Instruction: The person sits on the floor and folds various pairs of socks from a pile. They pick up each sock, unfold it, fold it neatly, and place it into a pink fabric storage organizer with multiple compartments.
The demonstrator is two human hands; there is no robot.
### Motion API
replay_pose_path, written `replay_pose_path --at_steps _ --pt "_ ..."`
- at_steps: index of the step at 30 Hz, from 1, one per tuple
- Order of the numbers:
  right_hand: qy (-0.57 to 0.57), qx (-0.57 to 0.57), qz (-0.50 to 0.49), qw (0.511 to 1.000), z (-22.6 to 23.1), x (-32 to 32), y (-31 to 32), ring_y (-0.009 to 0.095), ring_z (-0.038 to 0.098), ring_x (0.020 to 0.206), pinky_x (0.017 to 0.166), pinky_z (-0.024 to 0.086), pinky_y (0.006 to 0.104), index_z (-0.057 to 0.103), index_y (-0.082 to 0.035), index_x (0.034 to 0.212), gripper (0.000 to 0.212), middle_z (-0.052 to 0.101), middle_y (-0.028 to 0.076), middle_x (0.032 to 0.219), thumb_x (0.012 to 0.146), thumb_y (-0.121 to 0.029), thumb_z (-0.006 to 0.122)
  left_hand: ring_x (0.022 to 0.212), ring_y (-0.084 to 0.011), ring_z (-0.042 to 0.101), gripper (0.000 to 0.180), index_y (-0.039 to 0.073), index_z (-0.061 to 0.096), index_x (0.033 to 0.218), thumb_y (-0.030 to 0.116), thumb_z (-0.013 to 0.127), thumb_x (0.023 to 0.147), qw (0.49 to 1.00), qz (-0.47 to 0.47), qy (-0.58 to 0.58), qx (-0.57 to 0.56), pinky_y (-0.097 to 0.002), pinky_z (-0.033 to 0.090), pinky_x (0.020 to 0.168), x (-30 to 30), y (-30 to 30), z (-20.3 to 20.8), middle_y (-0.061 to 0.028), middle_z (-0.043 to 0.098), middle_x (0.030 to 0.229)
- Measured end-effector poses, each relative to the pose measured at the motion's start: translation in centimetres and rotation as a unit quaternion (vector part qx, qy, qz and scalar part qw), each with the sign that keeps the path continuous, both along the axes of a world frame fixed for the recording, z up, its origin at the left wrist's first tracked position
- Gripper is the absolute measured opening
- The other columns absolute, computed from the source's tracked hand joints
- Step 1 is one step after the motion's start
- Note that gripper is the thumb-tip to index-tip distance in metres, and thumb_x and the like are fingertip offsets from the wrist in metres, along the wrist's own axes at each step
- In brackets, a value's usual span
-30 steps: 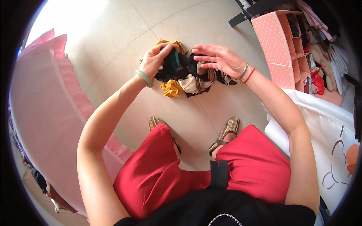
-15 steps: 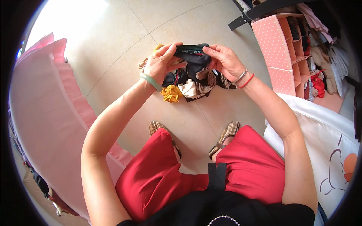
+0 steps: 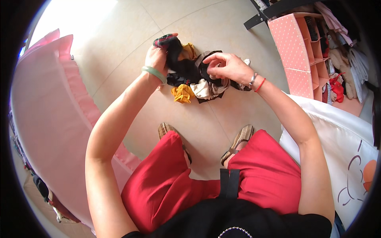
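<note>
My left hand [image 3: 155, 58] grips a black sock [image 3: 173, 52] by its patterned red-and-green end, which is draped over the fingers. The rest of the sock hangs over the pile of clothing pieces on the floor. My right hand [image 3: 231, 68] hovers above the right side of that pile, fingers curved and apart with nothing seen in them. In the pile are a mustard-yellow crumpled piece [image 3: 183, 94], a cream one [image 3: 201, 89] and several black and brown ones. The lower parts of the pile are hidden.
A pink dotted compartment organizer [image 3: 286, 55] with clothes stands at the right, below a black metal bar [image 3: 258, 20]. White fabric with a printed drawing [image 3: 321, 131] lies near my right arm. Pink ruffled fabric [image 3: 47, 119] covers something at the left.
My right hand has let go of the black sock and moved slightly down. My left hand has drawn the sock to the left and up, and it now hangs from that hand alone.
</note>
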State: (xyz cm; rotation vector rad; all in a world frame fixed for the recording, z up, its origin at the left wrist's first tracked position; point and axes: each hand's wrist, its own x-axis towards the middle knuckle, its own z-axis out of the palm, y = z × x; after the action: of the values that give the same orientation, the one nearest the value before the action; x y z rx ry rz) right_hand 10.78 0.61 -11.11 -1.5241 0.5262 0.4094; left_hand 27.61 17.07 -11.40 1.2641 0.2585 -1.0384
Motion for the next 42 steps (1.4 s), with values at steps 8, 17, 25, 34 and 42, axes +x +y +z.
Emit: replay_pose_path --at_steps 8,17,25,34,42 --pt "-0.266 -0.346 0.306 0.846 -4.0 1.7 2.6 0.025 0.054 0.115 0.094 0.045 0.0392 0.073 -0.020 0.093 0.016 0.054 0.005 0.134 0.080 -0.016 0.065 0.084 -0.0164 0.063 0.043 0.008 0.058 0.116 0.045 0.053 0.095 0.993 0.010 0.043 0.112 -0.0292 0.052 0.077 -1.3 2.3 -0.3 -0.0078 0.066 0.097" --pt "-0.237 -0.347 0.144 0.896 -3.9 1.3 1.6 0.029 0.055 0.092 0.087 0.045 0.0388 0.067 -0.008 0.083 0.011 0.064 0.009 0.090 0.081 -0.019 0.063 0.099 -0.0204 0.064 0.034 0.002 0.057 0.118 0.023 0.063 0.092 0.996 -0.055 0.070 -0.028 -0.0343 0.052 0.087 -0.6 4.2 -1.2 -0.0099 0.066 0.109" --pt "-0.133 0.117 -0.243 0.954 1.7 0.0 -4.3 0.007 0.060 0.083 0.078 0.049 0.0256 0.058 -0.005 0.106 0.019 0.064 0.001 0.095 0.096 -0.021 0.056 0.081 -0.0183 0.068 0.030 0.003 0.058 0.108 0.026 0.065 0.091 0.999 -0.005 0.032 0.027 -0.0318 0.057 0.073 -1.0 2.7 -3.0 -0.0088 0.067 0.096" --pt "-0.244 -0.152 -0.047 0.957 6.6 -1.6 -2.1 0.011 0.057 0.091 0.085 0.044 0.0252 0.055 -0.005 0.100 0.010 0.061 0.002 0.092 0.095 -0.014 0.057 0.114 -0.0200 0.058 0.056 0.004 0.052 0.128 0.051 0.040 0.099 0.952 -0.136 0.271 -0.038 -0.0376 0.046 0.097 -6.9 0.9 -0.7 -0.0073 0.062 0.122" --pt "-0.363 -0.319 0.160 0.861 3.8 -2.2 1.6 0.020 0.062 0.097 0.088 0.045 0.0355 0.065 -0.008 0.089 0.007 0.066 0.009 0.092 0.086 -0.015 0.065 0.099 -0.0190 0.064 0.028 0.007 0.057 0.117 0.026 0.057 0.096 0.978 -0.116 0.155 -0.077 -0.0378 0.052 0.089 -6.4 1.0 1.1 -0.0052 0.065 0.109"
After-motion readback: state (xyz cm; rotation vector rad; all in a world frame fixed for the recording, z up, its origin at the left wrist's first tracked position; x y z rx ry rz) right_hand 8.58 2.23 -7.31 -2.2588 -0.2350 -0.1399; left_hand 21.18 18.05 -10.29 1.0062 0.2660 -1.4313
